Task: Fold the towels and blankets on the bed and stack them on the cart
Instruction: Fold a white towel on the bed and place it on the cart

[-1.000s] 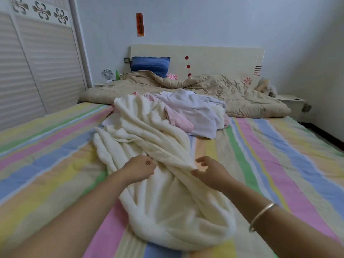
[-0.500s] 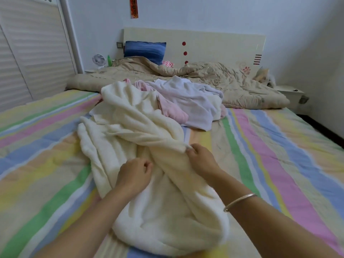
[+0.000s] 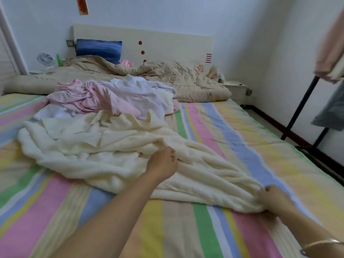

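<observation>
A: Obs. 1, location of the work piece?

B: The cream blanket (image 3: 115, 146) lies crumpled across the striped bed (image 3: 260, 146). It runs from the left-centre of the mattress down toward the near right. Its bulk is heaped on the left, and one long tail is drawn out taut to the right.

A: Obs. 2, left hand?

B: The left hand (image 3: 162, 164) sits on the middle of the blanket. Its fingers (image 3: 172, 154) are bent and closed on a raised ridge of the fabric, pinching it.

A: Obs. 3, right hand?

B: The right hand (image 3: 271, 200) is at the near right end of the tail, low over the sheet. Its fingers (image 3: 268, 190) are curled tight round the bunched edge, with the cloth gathered into the fist. A thin bracelet (image 3: 320, 243) shows on that wrist.

A: Obs. 4, other laundry?

B: A pink cloth (image 3: 96, 97) and a white towel (image 3: 141, 92) lie tangled together just behind the cream blanket, touching its far edge. Both are unfolded.

A: Obs. 5, surroundings?

B: A tan quilt (image 3: 167, 75) is rumpled along the head of the bed. A blue pillow (image 3: 98, 49) leans on the headboard (image 3: 167, 41) behind it. A black metal frame (image 3: 301, 108) stands on the floor to the right of the bed, with fabric hanging over its top. I cannot tell what kind of stand it is.
</observation>
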The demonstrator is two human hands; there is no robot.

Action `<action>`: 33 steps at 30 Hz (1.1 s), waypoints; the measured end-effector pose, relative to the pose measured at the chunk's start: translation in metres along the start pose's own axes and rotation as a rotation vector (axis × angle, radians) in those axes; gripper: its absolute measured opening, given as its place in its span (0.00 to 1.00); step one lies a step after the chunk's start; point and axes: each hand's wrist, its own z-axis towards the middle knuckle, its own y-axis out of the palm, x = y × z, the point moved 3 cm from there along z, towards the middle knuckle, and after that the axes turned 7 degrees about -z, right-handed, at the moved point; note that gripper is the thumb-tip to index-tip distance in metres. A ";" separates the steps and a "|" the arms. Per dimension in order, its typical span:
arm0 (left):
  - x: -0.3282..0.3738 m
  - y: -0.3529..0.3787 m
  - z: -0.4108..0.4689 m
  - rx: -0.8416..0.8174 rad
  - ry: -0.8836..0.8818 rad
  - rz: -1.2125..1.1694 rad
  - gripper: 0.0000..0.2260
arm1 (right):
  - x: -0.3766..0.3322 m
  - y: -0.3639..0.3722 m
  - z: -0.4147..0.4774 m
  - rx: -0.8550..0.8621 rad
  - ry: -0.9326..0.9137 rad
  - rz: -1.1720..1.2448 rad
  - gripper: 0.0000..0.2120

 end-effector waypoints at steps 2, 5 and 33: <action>0.003 0.005 -0.005 0.009 0.014 0.038 0.14 | -0.021 -0.001 -0.004 0.115 -0.141 -0.179 0.22; 0.000 0.005 -0.017 -0.007 -0.005 0.072 0.10 | -0.072 0.012 -0.022 0.270 -0.401 -0.316 0.28; 0.107 0.130 0.049 -0.266 -0.059 -0.314 0.07 | 0.070 -0.115 0.191 0.224 0.191 -0.220 0.17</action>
